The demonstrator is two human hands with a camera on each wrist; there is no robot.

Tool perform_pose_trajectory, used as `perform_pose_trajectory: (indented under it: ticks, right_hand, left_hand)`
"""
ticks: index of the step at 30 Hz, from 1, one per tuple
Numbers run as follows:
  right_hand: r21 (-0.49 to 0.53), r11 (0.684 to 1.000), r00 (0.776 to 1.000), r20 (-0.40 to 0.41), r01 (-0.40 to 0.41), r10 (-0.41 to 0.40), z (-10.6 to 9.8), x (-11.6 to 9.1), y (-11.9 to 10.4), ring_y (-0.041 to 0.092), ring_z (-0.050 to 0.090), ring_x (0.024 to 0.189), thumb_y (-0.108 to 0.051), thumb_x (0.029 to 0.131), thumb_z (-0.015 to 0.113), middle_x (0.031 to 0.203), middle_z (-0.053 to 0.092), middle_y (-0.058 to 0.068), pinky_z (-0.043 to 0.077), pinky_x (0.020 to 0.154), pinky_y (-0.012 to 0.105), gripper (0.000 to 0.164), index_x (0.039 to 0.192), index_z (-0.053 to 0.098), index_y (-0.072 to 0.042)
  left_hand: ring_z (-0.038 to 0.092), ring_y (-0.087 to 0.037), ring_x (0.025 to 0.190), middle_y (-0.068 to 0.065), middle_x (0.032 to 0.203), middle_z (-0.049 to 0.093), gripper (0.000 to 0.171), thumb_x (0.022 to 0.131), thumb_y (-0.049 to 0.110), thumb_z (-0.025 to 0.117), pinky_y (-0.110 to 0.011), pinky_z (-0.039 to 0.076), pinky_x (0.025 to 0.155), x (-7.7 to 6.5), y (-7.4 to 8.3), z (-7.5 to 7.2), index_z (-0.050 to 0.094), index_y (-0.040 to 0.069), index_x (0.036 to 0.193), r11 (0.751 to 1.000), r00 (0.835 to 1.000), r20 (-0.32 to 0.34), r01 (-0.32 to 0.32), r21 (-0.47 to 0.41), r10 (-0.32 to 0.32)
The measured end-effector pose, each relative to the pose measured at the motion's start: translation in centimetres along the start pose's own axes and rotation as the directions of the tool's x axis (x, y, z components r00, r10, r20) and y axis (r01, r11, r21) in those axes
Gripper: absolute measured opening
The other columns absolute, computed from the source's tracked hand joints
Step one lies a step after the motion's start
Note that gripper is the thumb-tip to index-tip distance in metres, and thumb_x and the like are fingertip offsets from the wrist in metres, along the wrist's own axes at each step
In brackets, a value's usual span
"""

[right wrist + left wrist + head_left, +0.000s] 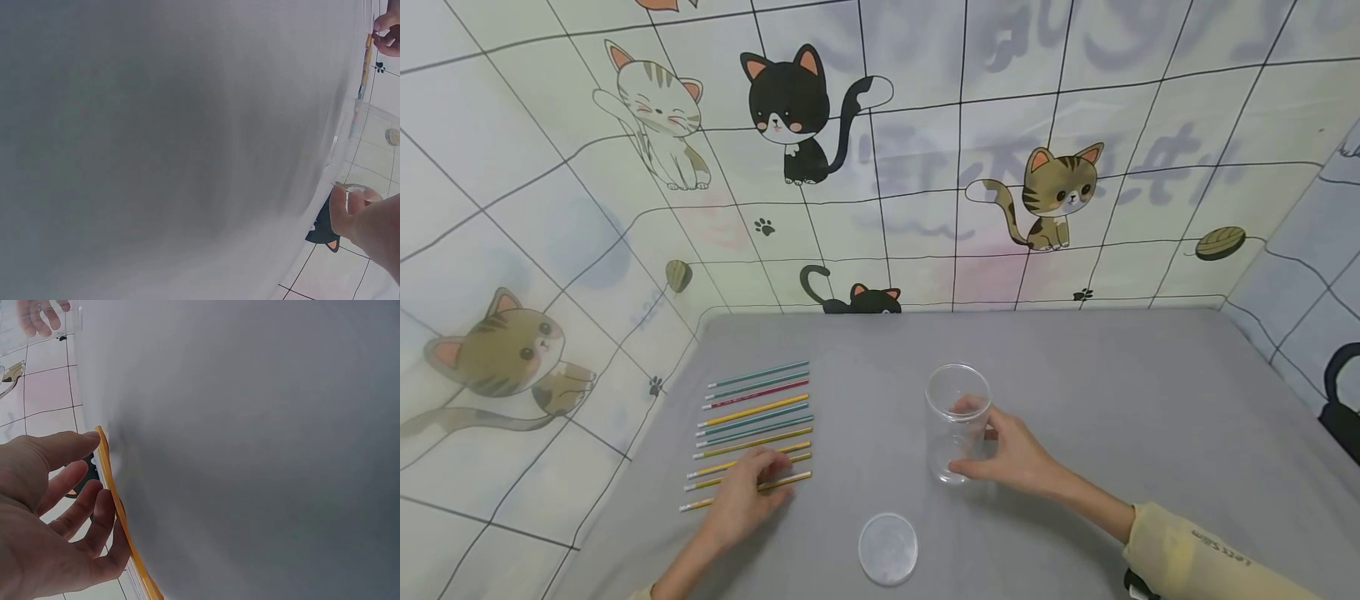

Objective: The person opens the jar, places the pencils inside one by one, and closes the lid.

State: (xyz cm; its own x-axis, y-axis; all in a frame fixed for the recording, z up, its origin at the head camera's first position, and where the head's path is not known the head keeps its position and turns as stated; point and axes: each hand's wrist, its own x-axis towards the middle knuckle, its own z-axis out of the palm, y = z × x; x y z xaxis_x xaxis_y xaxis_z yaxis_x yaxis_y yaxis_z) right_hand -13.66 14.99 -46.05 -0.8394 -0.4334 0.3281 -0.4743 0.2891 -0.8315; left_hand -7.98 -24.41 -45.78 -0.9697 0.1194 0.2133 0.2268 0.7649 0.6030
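My left hand (745, 496) is over the nearest of several wooden pencils, a yellow one (796, 478) lying on the table. In the left wrist view the thumb tip lies at one end of that pencil (111, 481), with the loosely bent fingers along it and a gap between thumb and index finger. My right hand (1011, 450) holds a clear, empty jar (942, 442) from its right side, thumb low at the front and fingers round the back. The jar stands upright. Between the hands, nearer to me, lies a round clear lid (888, 548).
The other pencils lie in a row farther back, among them a red one (760, 394) and several teal ones (760, 374). A grey cloth covers the table (1112, 375). A cat-patterned curtain (917, 167) encloses the back and sides. A black object (1343, 408) is at the right edge.
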Motion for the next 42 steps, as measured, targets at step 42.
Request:
perform_pose_trajectory:
  ticks: [42]
  right_hand:
    - [0.009,1.000,0.999,0.015,-0.028,0.028,-0.22,-0.13,-0.18,0.022,0.061,0.108,-0.019,0.072,0.091,0.123,0.062,-0.004,0.051,0.091,0.042,0.067,0.129,0.056,-0.017]
  left_hand:
    - [0.064,-0.012,0.080,0.010,0.084,0.060,0.035,0.073,-0.014,0.077,-0.029,0.055,0.069,0.14,-0.02,0.27,0.072,0.017,0.087,0.995,0.996,0.084,-0.045,0.084,0.038]
